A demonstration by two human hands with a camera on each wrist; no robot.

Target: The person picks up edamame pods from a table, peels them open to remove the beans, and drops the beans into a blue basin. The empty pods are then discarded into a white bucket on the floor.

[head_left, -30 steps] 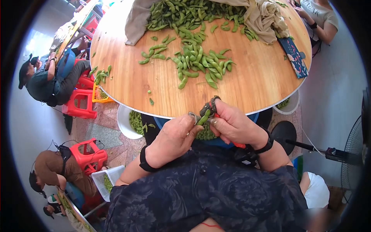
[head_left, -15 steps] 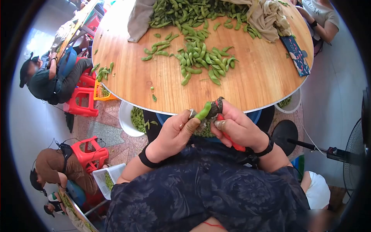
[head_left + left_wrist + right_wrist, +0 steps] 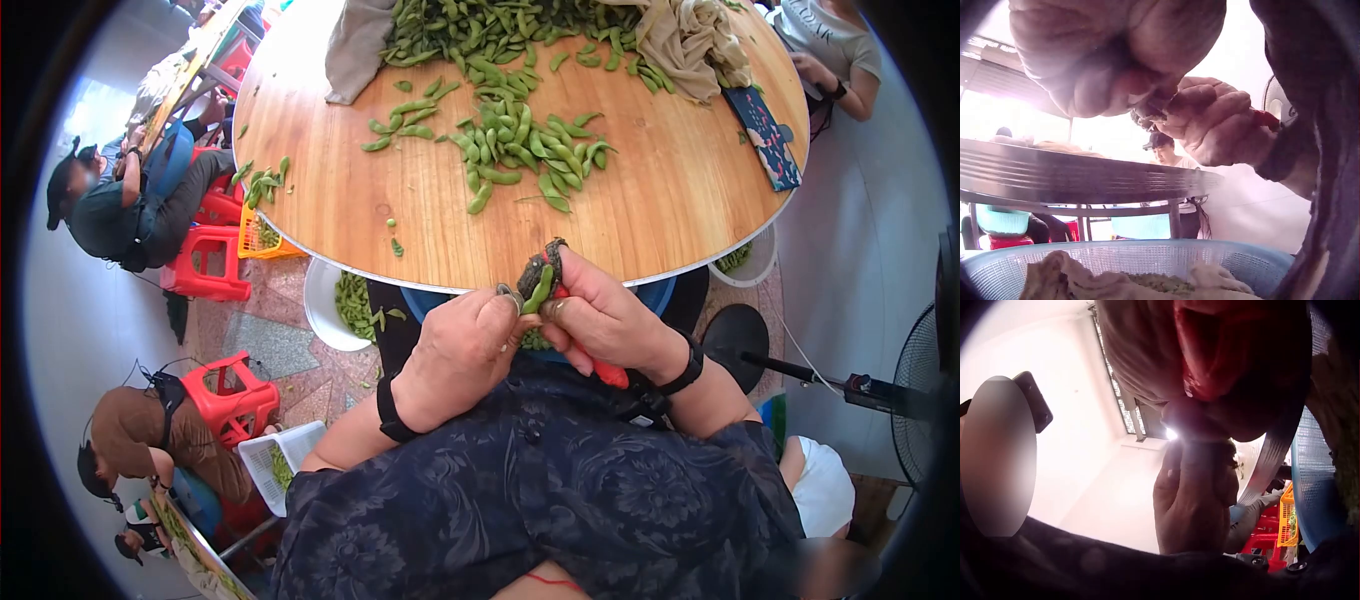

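Observation:
In the head view, a green edamame pod (image 3: 541, 290) stands upright between the two hands, over the table's near edge. My left hand (image 3: 462, 335) pinches its lower end between thumb and finger. My right hand (image 3: 615, 315) grips a tool with a red handle (image 3: 609, 373), whose working end is hidden; the right thumb lies close beside the pod. Dark wrapping covers the right index finger. Below the hands, shelled green beans (image 3: 535, 341) show in a blue basin, its rim (image 3: 1147, 249) crossing the left wrist view.
Loose pods (image 3: 520, 150) and a bigger heap lie on the round wooden table (image 3: 330, 200), with a beige cloth (image 3: 690, 45) and a patterned case (image 3: 765, 140). White tubs stand under its edge. A fan (image 3: 915, 400) is at right; people and red stools (image 3: 208, 267) are at left.
The pod tilted toward the right half a second ago and now stands more upright. My left hand has turned so its back faces up more, its fingertips closer to the right thumb.

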